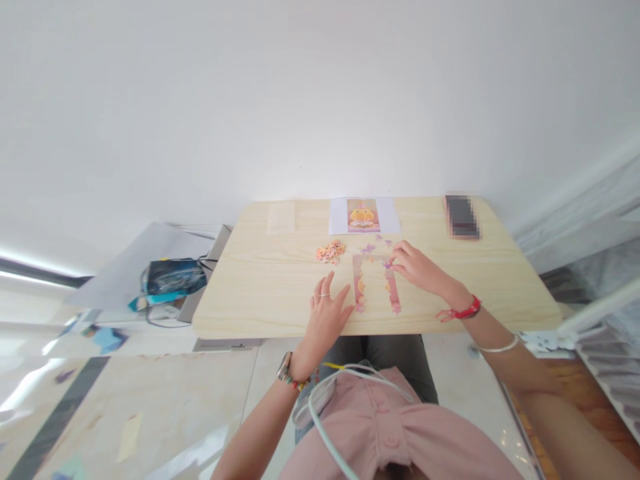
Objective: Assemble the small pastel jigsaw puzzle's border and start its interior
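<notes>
A partly joined jigsaw border [359,277] lies on the light wood table, pink along its left, top and right sides. My right hand [414,265] is at its upper right corner, fingers pinched on a small purple puzzle piece [387,265]. Spread on the table left of the border, my left hand [329,308] is empty, its thumb near the border's lower left. A heap of loose puzzle pieces [331,251] sits beyond my left hand. Several purple pieces [368,249] lie just above the border. Behind them is a printed picture sheet [363,215] with a yellow figure.
A blurred-out phone [463,217] lies at the table's back right. At the back left is a pale translucent rectangle [281,218]. A white wall rises behind the table [240,293]. Left of it, a dark bag [173,277] and cables rest on a lower surface.
</notes>
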Motion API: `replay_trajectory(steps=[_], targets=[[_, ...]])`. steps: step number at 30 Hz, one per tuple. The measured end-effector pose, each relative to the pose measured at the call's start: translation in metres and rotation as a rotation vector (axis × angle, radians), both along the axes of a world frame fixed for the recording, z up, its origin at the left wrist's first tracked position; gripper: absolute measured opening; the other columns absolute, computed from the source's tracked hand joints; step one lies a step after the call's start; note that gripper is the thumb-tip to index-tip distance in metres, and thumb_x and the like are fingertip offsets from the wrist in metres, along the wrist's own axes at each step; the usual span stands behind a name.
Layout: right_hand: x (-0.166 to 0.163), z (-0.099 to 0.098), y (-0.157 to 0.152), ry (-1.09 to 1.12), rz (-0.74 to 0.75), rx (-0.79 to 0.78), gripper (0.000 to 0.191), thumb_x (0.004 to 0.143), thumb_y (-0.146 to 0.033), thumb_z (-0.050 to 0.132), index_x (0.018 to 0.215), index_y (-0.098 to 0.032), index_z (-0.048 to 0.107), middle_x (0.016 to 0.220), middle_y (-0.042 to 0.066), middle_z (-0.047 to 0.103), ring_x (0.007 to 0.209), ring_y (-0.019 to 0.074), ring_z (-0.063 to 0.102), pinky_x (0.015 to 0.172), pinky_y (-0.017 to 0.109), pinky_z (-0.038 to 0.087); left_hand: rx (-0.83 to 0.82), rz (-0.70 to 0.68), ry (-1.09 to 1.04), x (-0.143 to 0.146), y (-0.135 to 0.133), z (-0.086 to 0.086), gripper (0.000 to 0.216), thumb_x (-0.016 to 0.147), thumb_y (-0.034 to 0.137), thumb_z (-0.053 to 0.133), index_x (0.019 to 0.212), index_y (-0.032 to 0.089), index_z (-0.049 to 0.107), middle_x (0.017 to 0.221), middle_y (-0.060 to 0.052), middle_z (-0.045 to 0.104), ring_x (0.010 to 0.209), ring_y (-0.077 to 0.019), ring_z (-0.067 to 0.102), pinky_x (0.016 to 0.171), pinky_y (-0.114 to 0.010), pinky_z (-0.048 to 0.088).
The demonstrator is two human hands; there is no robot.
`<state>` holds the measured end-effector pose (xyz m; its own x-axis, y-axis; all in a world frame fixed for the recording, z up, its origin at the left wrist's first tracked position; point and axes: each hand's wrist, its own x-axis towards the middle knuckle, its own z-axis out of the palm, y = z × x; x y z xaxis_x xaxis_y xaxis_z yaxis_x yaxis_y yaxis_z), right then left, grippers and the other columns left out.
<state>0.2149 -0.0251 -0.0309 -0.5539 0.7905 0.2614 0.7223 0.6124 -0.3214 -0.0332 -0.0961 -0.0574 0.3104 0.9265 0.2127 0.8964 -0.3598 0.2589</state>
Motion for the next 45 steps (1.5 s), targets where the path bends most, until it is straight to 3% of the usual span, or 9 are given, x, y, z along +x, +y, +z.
replay_trajectory(steps=[6,13,22,29,33,38,45], targets=[[-0.007,-0.028,-0.056,0.038,-0.085,0.015,0.008,0.084,-0.020,0.046,0.086,-0.017,0.053,0.098,0.009,0.054,0.094,0.0209,0.052,0.082,0.038,0.040,0.006,-0.004,0.011,0.007,0.012,-0.001,0.040,0.079,0.031,0.054,0.118,0.031,0.048,0.134,-0.011,0.028,0.120,-0.0312,0.030,0.089,-0.048,0.041],[-0.011,-0.051,-0.052,-0.015,-0.078,0.102,0.007,0.082,-0.016,0.048,0.088,-0.016,0.053,0.107,0.011,0.055,0.103,0.0216,0.049,0.089,0.041,0.035,-0.029,0.052,0.100,0.020,0.032,-0.002,0.045,0.076,0.031,0.058,0.119,0.034,0.047,0.138,-0.011,0.025,0.125,-0.0338,0.024,0.088,-0.052,0.039],[-0.008,-0.060,-0.044,-0.040,-0.060,0.131,0.010,0.082,-0.016,0.047,0.090,-0.016,0.054,0.106,0.011,0.056,0.103,0.0212,0.049,0.090,0.041,0.034,-0.039,0.057,0.128,0.019,0.032,-0.012,0.046,0.077,0.036,0.056,0.121,0.036,0.044,0.139,-0.011,0.024,0.126,-0.0331,0.023,0.090,-0.050,0.038],[-0.008,-0.041,-0.058,0.005,-0.104,0.160,0.010,0.084,-0.022,0.047,0.087,-0.017,0.055,0.106,0.011,0.055,0.101,0.0218,0.049,0.088,0.039,0.036,0.015,0.025,0.074,0.024,0.027,0.003,0.040,0.079,0.029,0.054,0.119,0.029,0.047,0.136,-0.014,0.028,0.124,-0.0332,0.026,0.087,-0.050,0.041],[-0.008,-0.037,-0.081,-0.048,-0.060,0.117,0.013,0.085,-0.024,0.045,0.090,-0.018,0.055,0.107,0.010,0.055,0.103,0.0213,0.047,0.091,0.041,0.034,0.056,-0.136,-0.010,0.031,0.010,0.010,0.032,0.077,0.023,0.057,0.109,0.024,0.054,0.134,-0.012,0.031,0.122,-0.0315,0.028,0.089,-0.048,0.041],[-0.008,-0.048,-0.101,-0.098,-0.094,0.112,0.018,0.086,-0.024,0.044,0.097,-0.016,0.055,0.107,0.011,0.055,0.104,0.0223,0.046,0.091,0.042,0.033,0.050,-0.400,-0.044,0.039,-0.012,0.001,0.026,0.078,0.021,0.054,0.103,0.026,0.057,0.133,-0.008,0.033,0.123,-0.0289,0.027,0.091,-0.046,0.041],[-0.011,-0.049,-0.100,-0.083,-0.134,0.136,0.019,0.086,-0.021,0.042,0.098,-0.016,0.056,0.105,0.011,0.055,0.103,0.0217,0.047,0.090,0.041,0.034,0.071,-0.470,0.018,0.046,-0.017,-0.006,0.036,0.077,0.020,0.054,0.113,0.029,0.052,0.133,-0.006,0.035,0.123,-0.0272,0.029,0.093,-0.044,0.039]])
